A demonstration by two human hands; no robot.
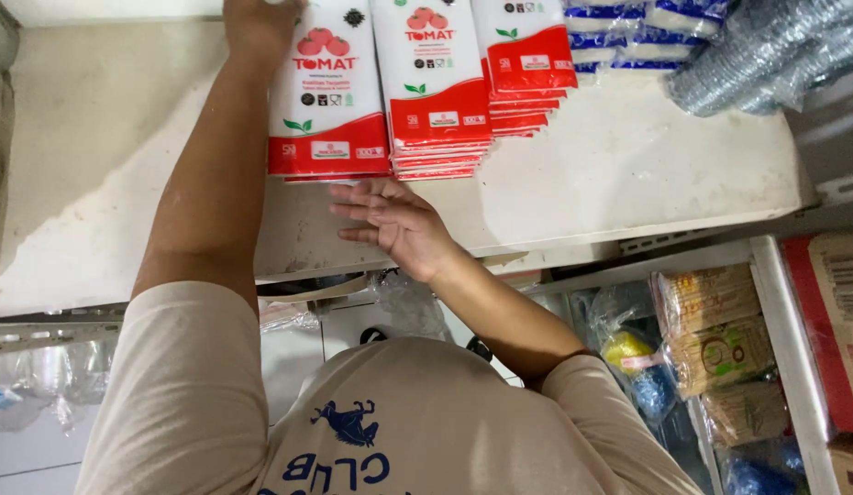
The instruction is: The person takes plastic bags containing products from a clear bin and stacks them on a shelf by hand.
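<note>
Leftmost stack of red-and-white flat packs (327,92) on white shelf (628,165), near its front edge, long axis running front-to-back, away from the person. Two more stacks of same packs alongside: middle stack (433,87) touching or just beside it, right stack (525,64) set further back.

Left hand (259,27) reaching up along far left corner of leftmost stack, arm fully extended over shelf; fingers partly cut off at top of frame, so grip not readable — cannot tell whether clamped on the pack or just resting against it.

Right hand (394,220) flat, fingers spread and pointing left, palm down on shelf just in front of near edge of leftmost stack; fingertips close under the stack's lower edge, not clearly touching. Nothing pinched.

Key relation: stack sits between the two hands along its long axis — left at far end, right at near end. Right hand nearer to the body and to the stack's front edge.

Further out: blue-and-white packs (628,37) behind right stack, sleeve of clear plastic cups (766,55) at shelf's right end. Lower shelf on right: bagged goods (711,339), cardboard box (835,321) at far right.
</note>
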